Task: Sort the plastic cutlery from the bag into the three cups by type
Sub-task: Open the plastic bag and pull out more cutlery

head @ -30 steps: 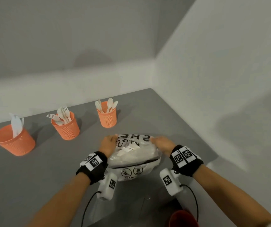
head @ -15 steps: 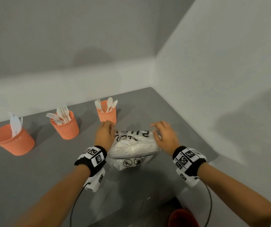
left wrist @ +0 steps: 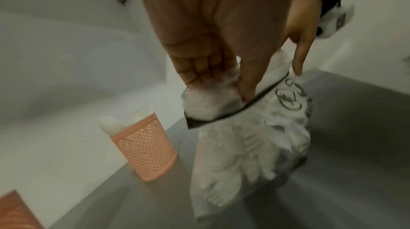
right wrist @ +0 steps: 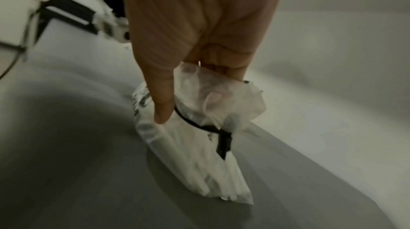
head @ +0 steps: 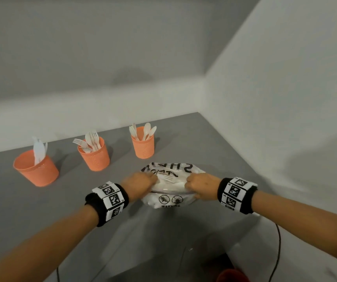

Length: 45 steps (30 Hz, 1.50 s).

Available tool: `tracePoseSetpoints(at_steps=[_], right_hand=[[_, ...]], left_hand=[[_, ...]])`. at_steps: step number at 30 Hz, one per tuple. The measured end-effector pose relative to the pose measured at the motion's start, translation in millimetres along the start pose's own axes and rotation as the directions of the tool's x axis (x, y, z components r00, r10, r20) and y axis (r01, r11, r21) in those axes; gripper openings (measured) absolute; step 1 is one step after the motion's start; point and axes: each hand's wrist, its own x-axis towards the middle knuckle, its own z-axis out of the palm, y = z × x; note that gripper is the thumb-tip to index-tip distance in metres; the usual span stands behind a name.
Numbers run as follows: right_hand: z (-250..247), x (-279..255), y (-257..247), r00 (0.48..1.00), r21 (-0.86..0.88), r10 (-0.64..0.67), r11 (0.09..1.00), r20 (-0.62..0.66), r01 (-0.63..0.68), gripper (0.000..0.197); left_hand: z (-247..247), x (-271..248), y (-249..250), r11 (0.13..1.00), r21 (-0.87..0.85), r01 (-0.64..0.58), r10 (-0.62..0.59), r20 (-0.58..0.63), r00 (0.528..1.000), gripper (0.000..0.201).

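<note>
Cutlery bag (head: 170,187), clear plastic with black lettering and warning symbols, lies near the front of the grey bench (head: 31,210), towards its right edge, with white cutlery bunched inside. Both hands are on it at the mouth. The left hand (head: 138,183) has its fingers curled into a pinch on the film at the left end of the dark rim strip, and the right hand (head: 201,187) pinches the film at the other end, thumb pressed down beside the strip.

Along the back of the bench stand three orange mesh cups in a row: the left cup (head: 36,168) holds what look like knives, the middle cup (head: 94,154) forks, the right cup (head: 143,142) spoons, just beyond the bag. A fork (head: 166,178) shows through the film between the two hands.

My guess is the mouth is being pulled apart for another reach inside. That goes best with the two pinches drawn evenly away from each other and the bag kept flat on the bench, so nothing spills toward the front edge.
</note>
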Motion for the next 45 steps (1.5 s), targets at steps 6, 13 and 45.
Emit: tracePoseSetpoints(at_steps=[6, 13, 45], right_hand=[[15.8, 4.4, -13.2, 0.964, -0.11, -0.264, 0.96, -0.039, 0.259, 0.027], [6.4, 13.6, 24.1, 0.799, 0.044, 0.036, 0.999, -0.601, -0.012, 0.041], [-1.2, 36.4, 17.3, 0.782, 0.82, 0.61, 0.509, -0.129, -0.262, 0.053]], left_hand=[[-3.4, -6.1, -8.6, 0.968, 0.237, -0.086, 0.126, -0.161, 0.979, 0.045], [1.0, -7.7, -22.3, 0.975, 0.217, -0.05, 0.119, -0.315, 0.942, 0.069], [14.2, 17.8, -1.3, 0.643, -0.646, 0.41, -0.61, -0.11, 0.784, 0.043]])
